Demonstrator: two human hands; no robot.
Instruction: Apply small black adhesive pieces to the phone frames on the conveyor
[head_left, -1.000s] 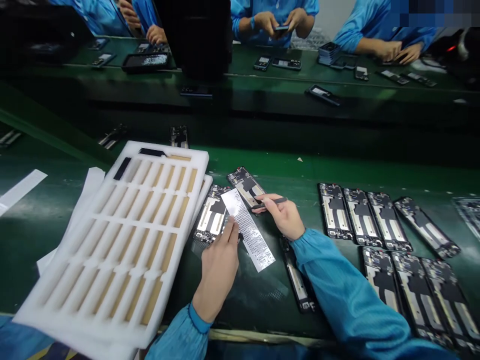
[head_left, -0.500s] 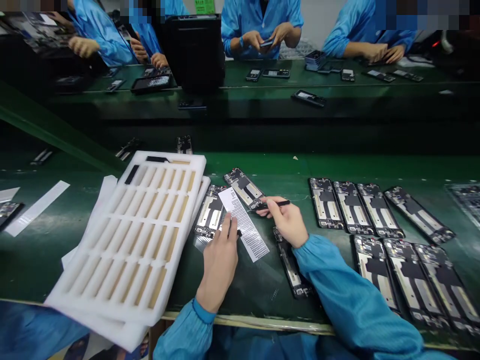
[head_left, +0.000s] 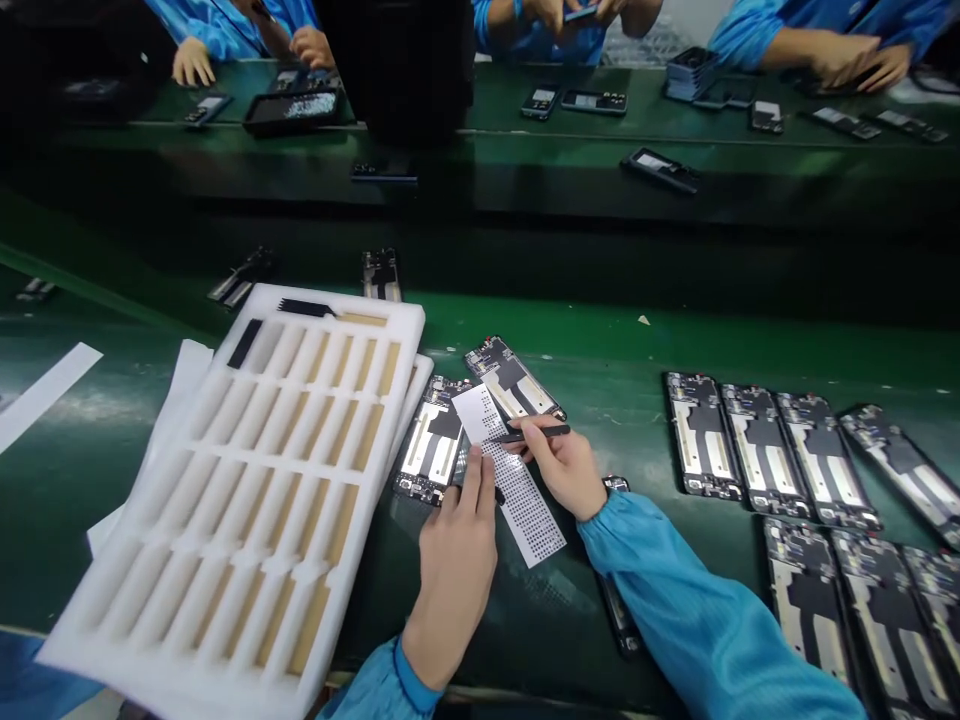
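Here, strip: a white strip (head_left: 517, 490) dotted with small black pieces lies slantwise on the green bench (head_left: 600, 345), its upper end across two phone frames (head_left: 431, 445).
Handling: the strip is judged light, limp and easily creased; it is best taken by a bare margin.
Left hand: the left hand (head_left: 456, 570) is held flat, its fingers (head_left: 480, 495) apart and pressed on the strip, with nothing clamped.
Right hand: the right hand (head_left: 564, 468) is closed on black tweezers (head_left: 540, 432), their tips just over the strip.
Frames: these are judged stiff but delicate, best held by the edges. More rows (head_left: 765, 450) are laid out at right.
Tray: a white foam tray (head_left: 401, 335) is placed at lower left.
Across: a co-worker's hands (head_left: 851, 62) are seen at upper right.
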